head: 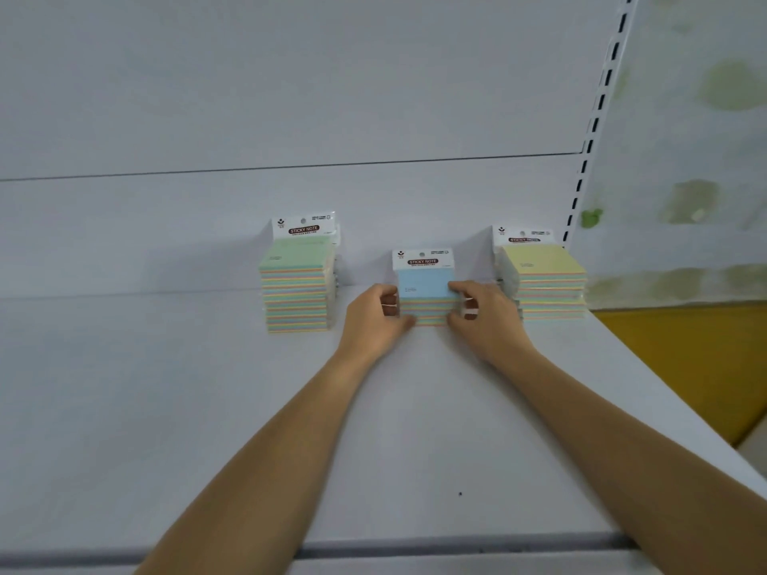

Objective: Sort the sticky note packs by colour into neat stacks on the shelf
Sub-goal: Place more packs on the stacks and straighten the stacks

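Three stacks of sticky note packs stand on the white shelf point(166, 408) near its back wall. A green-topped stack point(295, 284) is on the left, a blue-topped stack point(424, 284) in the middle, a yellow-topped stack point(545, 280) on the right. My left hand point(371, 321) grips the left side of the blue stack, fingers curled against it. The right side of that stack is gripped by my right hand point(483, 317), its thumb on the top pack. The blue stack is shorter than the other two.
A white back panel rises behind the stacks, with a slotted upright point(597, 114) at the right end. The shelf's right edge drops off to a yellow floor area point(685, 359). The shelf's front lip point(415, 551) runs under my forearms.
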Demonstrator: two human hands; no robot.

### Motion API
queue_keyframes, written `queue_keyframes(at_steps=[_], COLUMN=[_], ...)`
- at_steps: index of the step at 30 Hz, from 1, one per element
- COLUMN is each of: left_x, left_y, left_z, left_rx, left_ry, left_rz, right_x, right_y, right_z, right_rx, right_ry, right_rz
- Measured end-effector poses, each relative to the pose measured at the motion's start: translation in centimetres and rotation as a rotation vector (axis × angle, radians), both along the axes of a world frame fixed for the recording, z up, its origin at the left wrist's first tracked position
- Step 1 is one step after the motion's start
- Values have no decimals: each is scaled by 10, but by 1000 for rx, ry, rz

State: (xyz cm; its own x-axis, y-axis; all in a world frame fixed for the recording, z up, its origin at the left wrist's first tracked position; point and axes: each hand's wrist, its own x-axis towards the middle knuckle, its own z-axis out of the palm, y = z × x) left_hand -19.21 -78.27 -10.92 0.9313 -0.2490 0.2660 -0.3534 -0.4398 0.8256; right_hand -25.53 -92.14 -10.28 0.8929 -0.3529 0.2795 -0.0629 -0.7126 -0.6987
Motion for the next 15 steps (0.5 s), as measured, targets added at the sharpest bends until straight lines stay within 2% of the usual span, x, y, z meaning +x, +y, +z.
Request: queue_keyframes(at_steps=[10,15], left_x=[1,-9], left_y=[-1,1], left_z=[-3,8], left_rx=[11,69], left_ry=[-27,-223], left_rz=[16,58], right_x=[1,-14], right_y=[3,9], right_z=[-2,17], right_rx=[-69,-76], right_ry=[-10,-263], right_rz=[-12,-4])
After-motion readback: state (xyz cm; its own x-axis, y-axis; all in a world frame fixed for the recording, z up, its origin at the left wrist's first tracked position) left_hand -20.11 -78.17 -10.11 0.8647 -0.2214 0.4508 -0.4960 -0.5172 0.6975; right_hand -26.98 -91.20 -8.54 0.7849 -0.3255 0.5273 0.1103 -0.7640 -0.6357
